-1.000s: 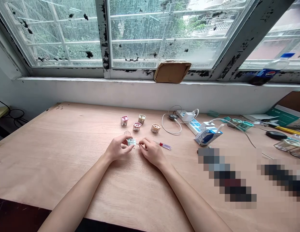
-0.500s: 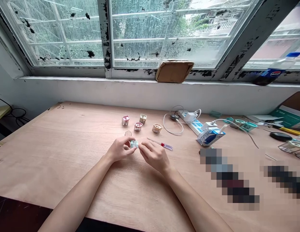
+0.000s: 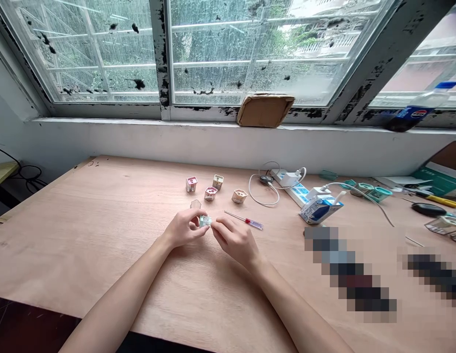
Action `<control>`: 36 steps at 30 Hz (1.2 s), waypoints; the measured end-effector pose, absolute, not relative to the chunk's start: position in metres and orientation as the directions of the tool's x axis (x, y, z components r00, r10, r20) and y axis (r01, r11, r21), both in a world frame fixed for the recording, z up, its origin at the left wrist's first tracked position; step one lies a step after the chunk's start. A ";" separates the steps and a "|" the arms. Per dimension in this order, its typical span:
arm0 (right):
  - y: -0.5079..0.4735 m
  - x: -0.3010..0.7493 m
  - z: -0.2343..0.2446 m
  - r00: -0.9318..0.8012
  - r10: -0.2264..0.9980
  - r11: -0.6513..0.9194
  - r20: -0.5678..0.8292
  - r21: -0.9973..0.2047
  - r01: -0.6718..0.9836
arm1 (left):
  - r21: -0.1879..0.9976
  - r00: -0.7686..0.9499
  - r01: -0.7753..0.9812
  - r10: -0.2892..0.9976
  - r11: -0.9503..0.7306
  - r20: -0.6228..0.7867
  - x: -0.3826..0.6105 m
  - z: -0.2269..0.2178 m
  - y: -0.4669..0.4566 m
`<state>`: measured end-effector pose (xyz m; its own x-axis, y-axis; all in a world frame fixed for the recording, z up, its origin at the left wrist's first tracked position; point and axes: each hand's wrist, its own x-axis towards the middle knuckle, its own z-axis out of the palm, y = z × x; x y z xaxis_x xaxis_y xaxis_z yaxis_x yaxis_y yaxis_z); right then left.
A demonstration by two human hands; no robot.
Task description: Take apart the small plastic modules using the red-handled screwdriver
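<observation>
I grip a small pale-green, see-through block [image 3: 204, 221] with my left fingers [image 3: 194, 213], the index finger along its far side and the thumb along its near side, so that one end faces my right hand. My right fingers [image 3: 223, 230] are bent together right at that end; whether their tips pinch anything I cannot tell, as the knuckles hide it. The block thus sits between my two sets of fingertips, though I cannot tell whether it touches the surface [image 3: 103, 235] below.

Just beyond my left fingers is a clear six-sided piece [image 3: 195, 204], partly hidden by them; I cannot make out whether it joins the block. Farther out, past my fingertips, four small pieces rest on the surface: a red-topped block [image 3: 191, 184], a pink-topped block [image 3: 210, 193] nearer to me, an olive-topped block [image 3: 218, 182] behind that one, and a cream-coloured block [image 3: 239, 196] off to the right.

Near my right fingers, beyond them and to the right, lies a screwdriver [image 3: 252, 223], its shaft angled to the left and away from me. Well to the right of those fingers are a blue-and-white carton [image 3: 319, 210] and a power strip [image 3: 299, 194].
</observation>
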<state>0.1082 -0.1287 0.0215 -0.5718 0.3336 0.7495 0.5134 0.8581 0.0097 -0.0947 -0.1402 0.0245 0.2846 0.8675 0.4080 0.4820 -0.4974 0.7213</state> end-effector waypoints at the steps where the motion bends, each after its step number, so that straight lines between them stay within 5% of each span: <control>1: -0.129 0.108 0.021 -0.576 0.331 0.851 0.747 0.027 0.524 | 0.708 0.290 0.492 0.862 -0.507 0.416 -0.095 0.025 -0.140; 12: -0.131 0.107 0.020 -0.622 0.295 0.864 0.725 0.074 0.497 | 0.728 0.295 0.498 0.882 -0.471 0.369 -0.098 0.019 -0.138; 19: -0.128 0.112 0.014 -0.573 0.429 0.871 0.699 -0.153 0.467 | 0.722 0.285 0.492 0.873 -0.487 0.395 -0.097 0.024 -0.140; 36: -0.126 0.112 0.011 -0.468 0.419 0.893 0.779 -0.260 0.366 | 0.710 0.258 0.447 0.839 -0.544 0.480 -0.095 0.022 -0.142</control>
